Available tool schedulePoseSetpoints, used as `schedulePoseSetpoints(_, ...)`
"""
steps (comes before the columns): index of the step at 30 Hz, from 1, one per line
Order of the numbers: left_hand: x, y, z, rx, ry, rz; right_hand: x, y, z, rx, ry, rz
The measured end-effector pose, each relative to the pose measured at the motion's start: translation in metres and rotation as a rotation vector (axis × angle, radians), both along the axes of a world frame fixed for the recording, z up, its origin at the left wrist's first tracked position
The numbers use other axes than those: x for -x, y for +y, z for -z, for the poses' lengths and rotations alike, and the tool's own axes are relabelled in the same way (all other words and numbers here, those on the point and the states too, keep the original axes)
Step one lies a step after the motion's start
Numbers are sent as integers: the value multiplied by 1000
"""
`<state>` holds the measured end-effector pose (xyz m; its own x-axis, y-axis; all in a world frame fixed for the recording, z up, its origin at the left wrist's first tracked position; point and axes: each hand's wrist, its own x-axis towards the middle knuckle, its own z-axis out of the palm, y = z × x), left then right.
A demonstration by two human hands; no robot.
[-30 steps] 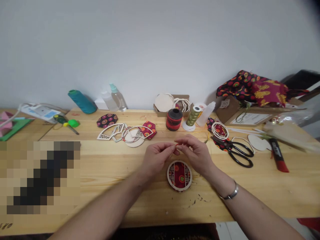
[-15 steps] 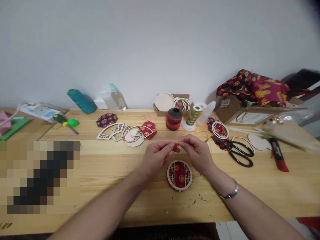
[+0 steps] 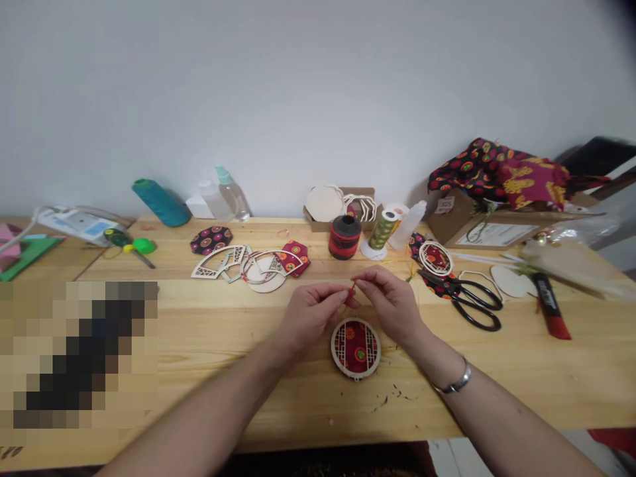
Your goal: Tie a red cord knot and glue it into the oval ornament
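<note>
Over the middle of the table, my left hand pinches a small dark red piece, which looks like a fabric scrap. My right hand is closed in a pinch at its upper end, where a thin red-orange strand shows; the exact shape is too small to tell. Just below both hands, a round wooden lattice frame backed with patterned dark red fabric lies flat, touched by neither hand. Black-handled scissors rest to the right of my right hand.
Behind the hands stand a red thread spool, a green thread cone and a white bottle. Fan-shaped wooden frames lie at left. Right are a red-black tube and a cardboard box topped with fabric.
My right fingertips have risen slightly and moved a little away from my left ones. More of the red strand shows between them. The round frame stays put.
</note>
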<state>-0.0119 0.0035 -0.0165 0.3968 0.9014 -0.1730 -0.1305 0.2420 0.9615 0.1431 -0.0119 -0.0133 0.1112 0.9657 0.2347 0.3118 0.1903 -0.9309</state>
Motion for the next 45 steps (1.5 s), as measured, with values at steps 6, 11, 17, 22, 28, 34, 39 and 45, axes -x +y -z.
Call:
schedulePoseSetpoints(6,-1,1,-4,-55,82,-160,4,0,0,159,411,-76)
schedulePoseSetpoints(11,-1,2,0,-306,87,-264,9,-4,3,295,411,-231)
schedulePoseSetpoints(17,-2,1,3,-404,114,-271,9,-3,7,175,205,-210)
schedulePoseSetpoints(22,-2,2,1,-362,110,-253,9,-4,4,157,222,-236)
schedulePoseSetpoints(28,1,2,-2,-301,203,-238,5,-6,-7,383,454,-282)
schedulePoseSetpoints(34,2,1,-7,-249,288,-244,-6,-5,-15,485,515,-331)
schedulePoseSetpoints(39,2,0,-11,-212,284,-231,-11,-1,-18,476,379,-247)
schedulePoseSetpoints(45,2,1,-7,-99,159,-102,-16,6,-3,251,54,-83)
